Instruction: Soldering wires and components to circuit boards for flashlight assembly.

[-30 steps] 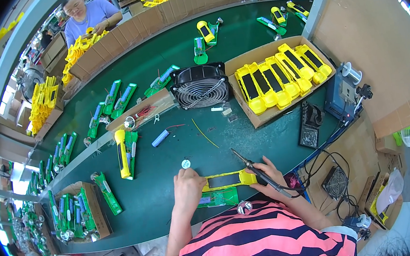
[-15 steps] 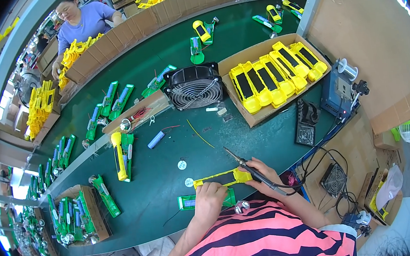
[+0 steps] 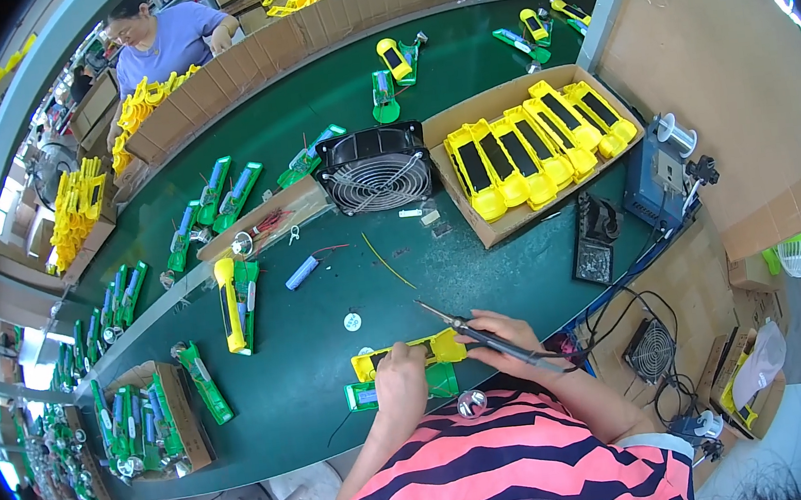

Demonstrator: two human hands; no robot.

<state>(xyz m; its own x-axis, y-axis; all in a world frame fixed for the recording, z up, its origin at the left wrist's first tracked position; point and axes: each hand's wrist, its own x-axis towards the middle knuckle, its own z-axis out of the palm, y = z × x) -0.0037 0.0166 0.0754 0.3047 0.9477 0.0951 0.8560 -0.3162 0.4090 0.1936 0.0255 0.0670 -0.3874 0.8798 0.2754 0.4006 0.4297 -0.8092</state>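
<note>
My right hand [image 3: 509, 336] is closed around a soldering iron [image 3: 493, 338], its metal tip pointing up and to the left over the table. A yellow plastic housing [image 3: 445, 346] with a dark panel lies flat in front of me, its right end close to the right hand. Bent over the middle of that housing, my left hand [image 3: 401, 377] grips it; the fingertips are partly hidden. Just nearer to me is a green housing [image 3: 442, 380] with a blue battery cell, a thin dark wire and a round clear-and-silver lamp head [image 3: 472, 403], partly covered by my left hand.
A cardboard tray of yellow housings [image 3: 487, 233] stands back right, beside a black fan [image 3: 375, 170]. Right of it are the iron's black stand [image 3: 595, 247] and blue station [image 3: 651, 175]. A loose battery [image 3: 302, 272] lies mid-table. A co-worker [image 3: 169, 42] sits beyond the cardboard barrier.
My left hand and the yellow housing have shifted left, the fingers now reaching further over it. The soldering iron's tip has also moved left and slightly down. The co-worker's arm has moved.
</note>
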